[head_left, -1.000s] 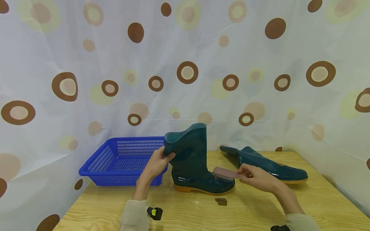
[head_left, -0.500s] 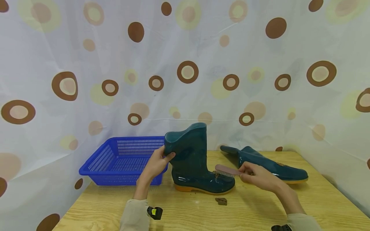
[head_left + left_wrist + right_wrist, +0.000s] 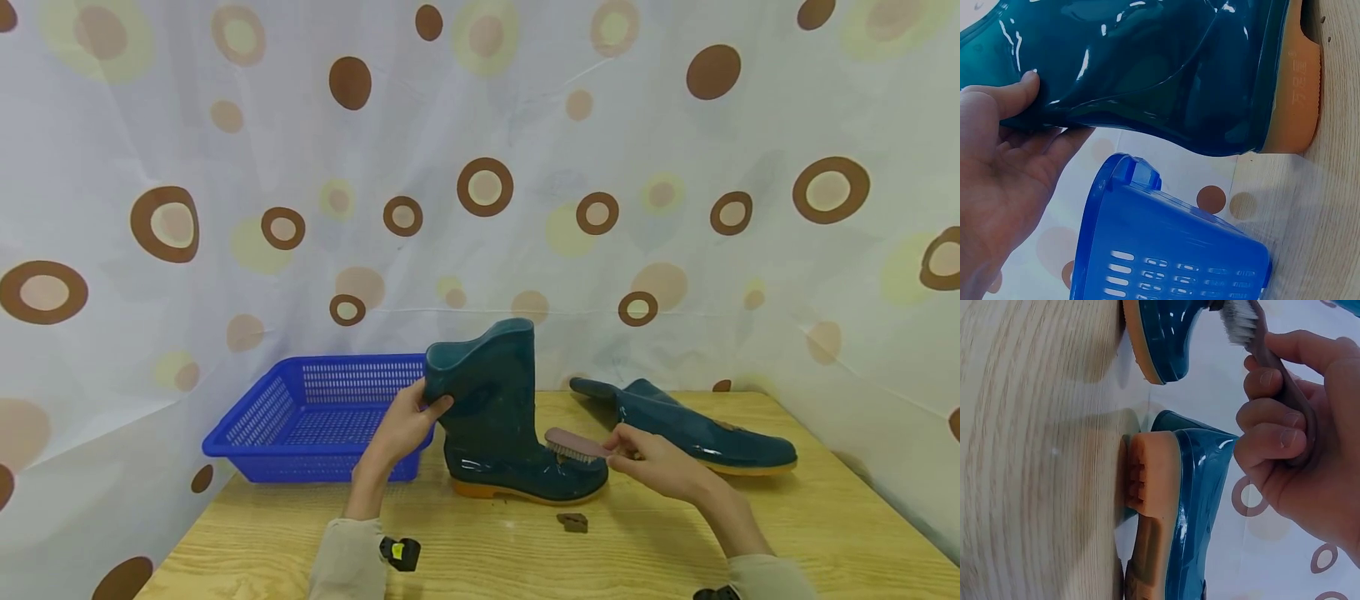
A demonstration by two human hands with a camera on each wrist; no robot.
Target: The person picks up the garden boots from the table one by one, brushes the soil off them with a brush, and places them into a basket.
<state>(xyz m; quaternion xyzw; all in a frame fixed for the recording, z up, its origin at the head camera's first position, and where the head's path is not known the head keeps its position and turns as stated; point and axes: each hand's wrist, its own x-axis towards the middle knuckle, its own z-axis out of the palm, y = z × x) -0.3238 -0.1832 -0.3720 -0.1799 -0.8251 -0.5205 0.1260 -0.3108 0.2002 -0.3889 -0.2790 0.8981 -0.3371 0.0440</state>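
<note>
A dark teal rubber boot [image 3: 501,417] with an orange sole stands upright on the wooden table [image 3: 480,550]. My left hand [image 3: 408,423] pinches the rim of its shaft, thumb on the outside [image 3: 1019,94]. My right hand [image 3: 651,462] grips the handle of a pinkish brush [image 3: 573,444], whose bristles [image 3: 1238,319] rest on the boot's toe [image 3: 1169,334]. A second teal boot [image 3: 686,429] lies on its side behind my right hand, its orange heel [image 3: 1147,481] showing in the right wrist view.
A blue plastic basket [image 3: 315,417] sits on the table left of the upright boot, close to it [image 3: 1166,250]. A small brown piece [image 3: 573,522] lies in front of the boot. A dotted curtain [image 3: 480,167] closes off the back and sides.
The brush slid slightly left along the boot's toe with my right hand. My left hand and both boots stayed put.
</note>
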